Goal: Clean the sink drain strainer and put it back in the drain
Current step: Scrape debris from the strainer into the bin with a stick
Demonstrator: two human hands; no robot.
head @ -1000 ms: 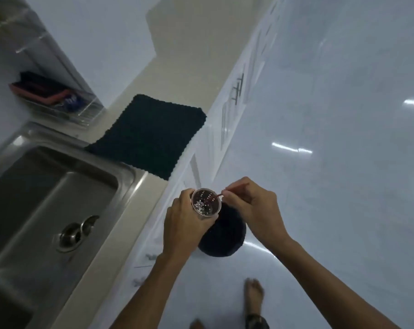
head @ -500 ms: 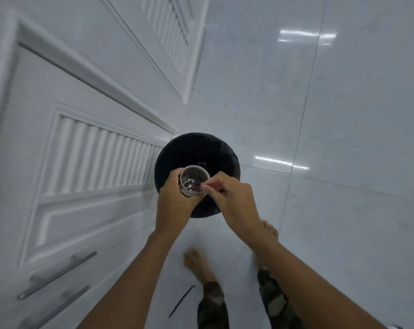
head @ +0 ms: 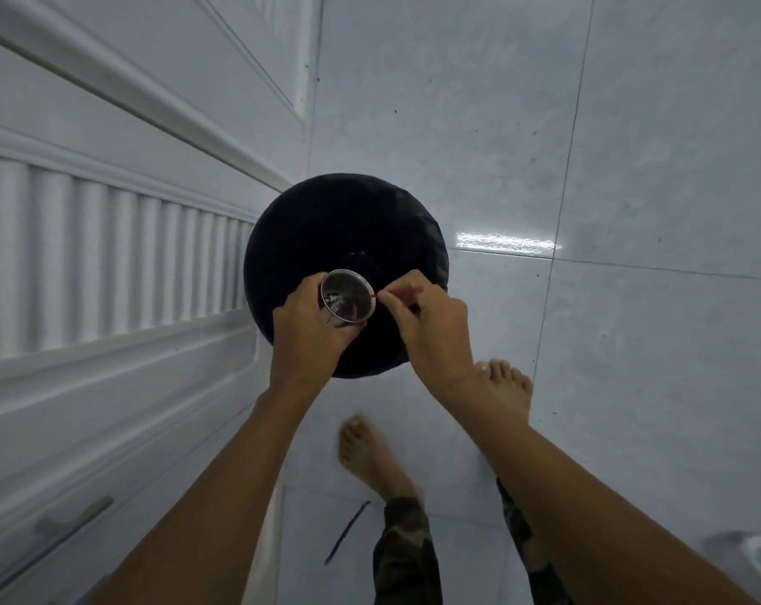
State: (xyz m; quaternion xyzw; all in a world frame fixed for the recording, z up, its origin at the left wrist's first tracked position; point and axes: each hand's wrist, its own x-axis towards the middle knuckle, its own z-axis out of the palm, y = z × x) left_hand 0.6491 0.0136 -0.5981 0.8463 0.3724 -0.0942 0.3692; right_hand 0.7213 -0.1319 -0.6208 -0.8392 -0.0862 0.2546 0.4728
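The left hand (head: pixel 313 327) is wrapped around the strainer (head: pixel 348 300), a small metal cup with a shiny rim; the fingers curl round its far side and the thumb presses the near side, so the cup sits at the top of the fist with its open mouth tilted up toward the camera; inside it lie pale scraps and dark residue, though the blur makes it hard to say what they are. The right hand (head: pixel 426 323) is just to the right of the cup, its thumb and forefinger pinched tight on a thin reddish stick (head: pixel 394 293); the stick runs leftward from the pinch and its tip reaches over the cup's right rim, seemingly into the mouth; the other fingers are folded in. The two hands are near each other without touching, the cup between them. Directly beneath both hands, and spreading beyond them on the far side, is the round black bin (head: pixel 348 238) lined with a dark bag; the cup is held above its near half. To the left of the left hand stands a white cabinet door (head: pixel 108 255) with slats; below the wrists two bare feet (head: pixel 503 386) stand on the pale tiled floor (head: pixel 631 146), the right one just behind the right wrist.
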